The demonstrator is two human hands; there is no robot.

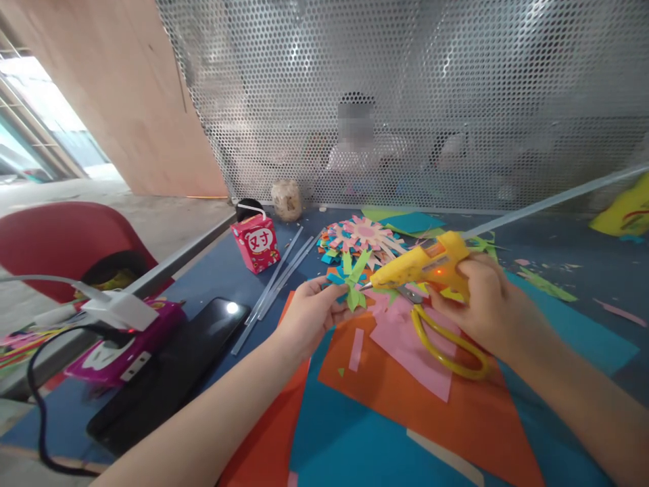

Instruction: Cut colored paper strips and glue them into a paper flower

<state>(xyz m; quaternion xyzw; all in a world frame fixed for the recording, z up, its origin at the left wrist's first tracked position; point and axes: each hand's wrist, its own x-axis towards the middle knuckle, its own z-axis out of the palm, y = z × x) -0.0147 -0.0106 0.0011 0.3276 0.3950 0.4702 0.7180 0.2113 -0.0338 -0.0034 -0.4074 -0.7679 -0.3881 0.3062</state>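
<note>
My left hand (317, 308) pinches a small paper flower (357, 279) with green and blue strips. In my right hand (481, 294) is a yellow hot glue gun (420, 262), its orange light lit and a long clear glue stick (552, 201) poking out of the back. The metal nozzle points left and meets or nearly meets the flower's middle; I cannot tell which. Beneath the gun lie yellow-handled scissors (446, 352), on pink paper (413, 355). Just behind the flower is a pile of layered paper flowers (362, 235) in pink, blue and orange.
Orange paper (430, 412) and blue paper (349, 439) cover the table's front. To the left are loose glue sticks (278, 277), a pink drink carton (256, 245), a black phone (167, 379) and a purple power strip (126, 345) with a charger. Behind stands a perforated metal panel (284, 81).
</note>
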